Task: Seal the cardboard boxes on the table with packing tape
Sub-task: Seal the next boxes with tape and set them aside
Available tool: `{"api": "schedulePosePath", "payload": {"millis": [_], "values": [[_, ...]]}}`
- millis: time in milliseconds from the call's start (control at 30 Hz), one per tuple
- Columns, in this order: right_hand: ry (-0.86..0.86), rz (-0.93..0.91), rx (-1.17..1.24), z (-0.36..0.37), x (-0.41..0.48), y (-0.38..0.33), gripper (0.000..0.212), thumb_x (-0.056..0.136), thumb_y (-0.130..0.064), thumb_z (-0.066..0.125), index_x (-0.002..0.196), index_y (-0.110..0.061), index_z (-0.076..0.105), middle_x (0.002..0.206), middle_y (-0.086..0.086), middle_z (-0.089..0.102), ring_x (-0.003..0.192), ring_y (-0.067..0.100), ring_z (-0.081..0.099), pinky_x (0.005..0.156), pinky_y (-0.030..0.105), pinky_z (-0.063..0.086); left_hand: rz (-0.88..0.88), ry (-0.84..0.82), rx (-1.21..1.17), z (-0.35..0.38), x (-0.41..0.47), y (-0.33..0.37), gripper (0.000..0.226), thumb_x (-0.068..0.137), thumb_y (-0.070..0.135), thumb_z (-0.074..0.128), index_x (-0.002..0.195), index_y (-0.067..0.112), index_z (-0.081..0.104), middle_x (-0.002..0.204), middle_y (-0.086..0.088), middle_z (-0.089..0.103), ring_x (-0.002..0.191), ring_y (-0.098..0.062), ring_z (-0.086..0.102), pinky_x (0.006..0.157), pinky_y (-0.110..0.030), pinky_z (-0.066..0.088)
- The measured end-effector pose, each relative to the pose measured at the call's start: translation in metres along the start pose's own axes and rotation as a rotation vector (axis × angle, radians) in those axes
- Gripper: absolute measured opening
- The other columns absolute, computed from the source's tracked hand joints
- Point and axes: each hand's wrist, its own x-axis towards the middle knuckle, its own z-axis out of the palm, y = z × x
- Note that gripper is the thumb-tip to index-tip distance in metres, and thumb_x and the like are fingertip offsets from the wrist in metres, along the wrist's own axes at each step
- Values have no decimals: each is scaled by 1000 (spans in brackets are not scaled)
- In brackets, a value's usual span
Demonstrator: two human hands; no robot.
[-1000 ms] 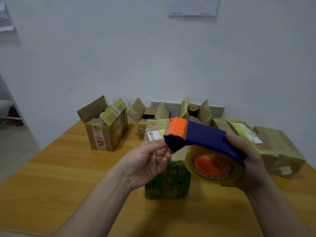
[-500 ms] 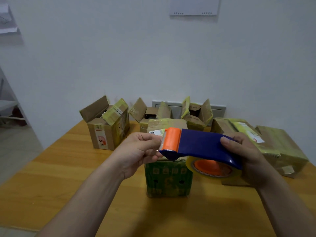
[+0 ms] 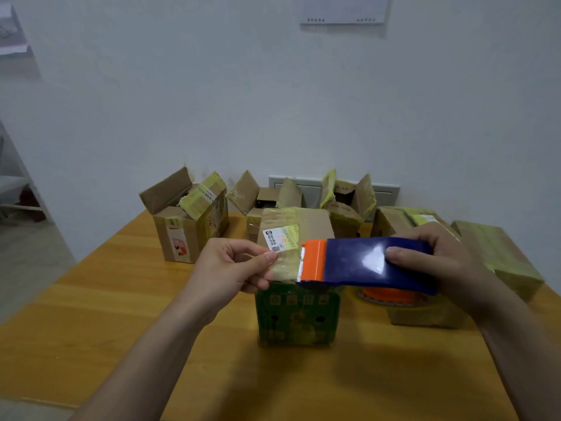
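The left hand (image 3: 230, 268) is pinching the free end of the clear packing tape strip (image 3: 287, 265); the right hand (image 3: 437, 265) is gripping the blue-and-orange plastic tape dispenser (image 3: 364, 262). Both are hovering directly above the green-printed cardboard box (image 3: 297, 314) on the wooden tabletop (image 3: 91, 314), tape running left-right.

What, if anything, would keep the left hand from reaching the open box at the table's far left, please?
Probably yes: only bare table lies between the left hand and the open box. However, that hand pinches the tape end drawn from the dispenser, so it would need to let go first.
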Motion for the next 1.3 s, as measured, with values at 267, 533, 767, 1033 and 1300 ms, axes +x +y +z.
{"api": "schedulePosePath", "payload": {"millis": [267,533,767,1033,1300], "values": [[-17,20,-347,18,5,-22,41,81,-62,66,89,-22,75,80,-7,76,72,15,73,55,27,58,58,104,316,1,-9,-18,5,93,28,74,96,26,79,76,-1,78,68,-18,76,56,-25,59],[-35,34,-441,33,8,-36,43,73,-67,57,86,-29,72,77,-20,73,74,4,71,54,20,54,106,206,523,4,-13,-21,5,93,35,74,96,36,76,72,15,75,66,-4,73,52,-19,54],[-52,58,-480,42,13,-40,42,70,-71,53,84,-35,67,78,-15,74,80,2,70,57,21,57,99,250,631,4,-14,-22,3,92,42,73,91,45,73,71,29,70,65,6,70,48,-14,50],[-56,88,-442,47,15,-35,53,68,-74,52,90,-31,71,81,-14,75,80,4,72,58,26,60,52,237,625,0,-10,-26,7,90,43,75,96,41,76,69,23,72,63,4,70,53,-23,56],[-63,75,-400,49,14,-29,40,77,-66,57,85,-29,71,78,-15,74,66,7,71,50,22,53,19,122,487,-14,-5,-33,15,86,45,76,100,43,71,73,14,76,64,-7,74,51,-23,57]]}}
